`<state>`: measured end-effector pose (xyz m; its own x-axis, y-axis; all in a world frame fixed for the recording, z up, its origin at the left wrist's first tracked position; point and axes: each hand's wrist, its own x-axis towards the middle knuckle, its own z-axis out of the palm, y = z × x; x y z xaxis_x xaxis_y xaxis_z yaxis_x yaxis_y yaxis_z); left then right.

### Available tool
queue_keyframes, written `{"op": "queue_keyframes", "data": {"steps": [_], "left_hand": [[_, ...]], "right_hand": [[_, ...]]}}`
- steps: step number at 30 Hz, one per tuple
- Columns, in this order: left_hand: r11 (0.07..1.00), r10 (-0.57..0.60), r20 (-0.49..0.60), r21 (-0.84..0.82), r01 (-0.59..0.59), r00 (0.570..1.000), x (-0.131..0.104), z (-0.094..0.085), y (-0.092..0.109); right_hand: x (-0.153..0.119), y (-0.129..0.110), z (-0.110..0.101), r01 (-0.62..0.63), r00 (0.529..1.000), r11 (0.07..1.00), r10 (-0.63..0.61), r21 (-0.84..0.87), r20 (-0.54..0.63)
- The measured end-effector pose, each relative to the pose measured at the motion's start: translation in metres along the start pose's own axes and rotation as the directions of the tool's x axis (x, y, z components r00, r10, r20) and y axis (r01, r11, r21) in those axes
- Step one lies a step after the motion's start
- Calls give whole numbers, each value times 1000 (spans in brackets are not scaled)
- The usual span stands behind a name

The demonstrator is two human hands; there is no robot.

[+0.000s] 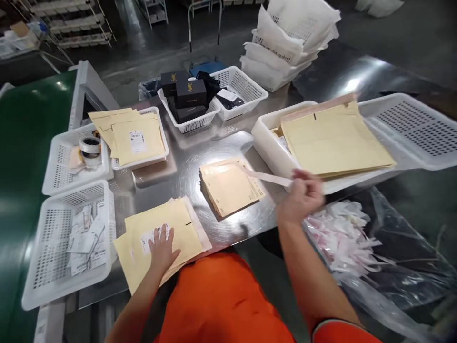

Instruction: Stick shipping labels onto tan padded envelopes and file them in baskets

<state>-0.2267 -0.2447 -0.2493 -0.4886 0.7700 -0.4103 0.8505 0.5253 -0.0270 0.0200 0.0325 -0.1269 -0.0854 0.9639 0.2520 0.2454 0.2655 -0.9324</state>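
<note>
White, thin, ribbon-like strip (269, 178) could cling to the flat tan paper stack (230, 188) if sticky; can't tell from here. Pale yellow paper envelopes (187, 238), loosely piled near left, could skew if pressed unevenly. Strip runs leftward from the right hand (302, 197), fingers curled closed on its right end, free end over the stack. Left hand (164, 250) lies flat on the envelopes, fingers spread, gripping nothing.

You're in what looks like a packing warehouse, since your steel table (185, 164) holds labelled envelopes (157, 216) and baskets (53, 238), with a green conveyor (32, 128) to its left and shelving (76, 24) beyond it.
</note>
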Motion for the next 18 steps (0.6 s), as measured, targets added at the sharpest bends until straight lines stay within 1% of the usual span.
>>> {"op": "queue_keyframes", "data": {"steps": [1,2,3,4,5,6,7,8,9,10,11,12,14,16,18], "left_hand": [[1000,21,-31,11,-20,999,2,-1,3],[998,58,-65,26,-56,996,5,-1,7],[994,104,-95,40,-100,990,8,-2,10],[989,147,-106,49,-142,983,11,-3,13],[984,176,-99,49,-171,979,14,-3,16],[982,187,-75,42,-184,980,17,-3,18],[983,185,-43,31,-183,982,20,-3,19],[984,176,-12,23,-176,984,22,-2,19],[986,168,9,17,-169,986,23,-1,19],[986,167,19,14,-167,986,24,0,19],[986,167,17,13,-167,986,25,1,19],[986,167,12,13,-167,986,25,3,18],[986,168,-7,18,-168,986,25,6,17],[986,165,-31,28,-164,986,26,11,15],[987,155,-51,43,-153,987,27,16,14]], "right_hand": [[7,-7,-11,184,966,981,-191,-58,-174],[6,-12,-16,330,934,937,-342,-113,-108],[-2,-12,-12,457,889,877,-457,-150,36],[-16,-8,-2,536,829,831,-486,-147,277],[-33,-1,15,542,752,830,-405,-137,521],[-51,9,36,505,681,843,-257,-184,686],[-68,21,58,449,650,846,-89,-286,755],[-83,35,79,399,599,842,61,-363,798],[-95,48,97,365,565,830,162,-421,809],[-103,61,111,345,538,820,227,-458,812],[-109,71,120,340,513,816,255,-467,820],[-112,78,126,346,494,818,257,-459,831],[-115,85,130,372,455,828,231,-419,860],[-120,83,132,402,413,837,198,-373,889],[-130,78,136,434,380,835,169,-337,909]]}}
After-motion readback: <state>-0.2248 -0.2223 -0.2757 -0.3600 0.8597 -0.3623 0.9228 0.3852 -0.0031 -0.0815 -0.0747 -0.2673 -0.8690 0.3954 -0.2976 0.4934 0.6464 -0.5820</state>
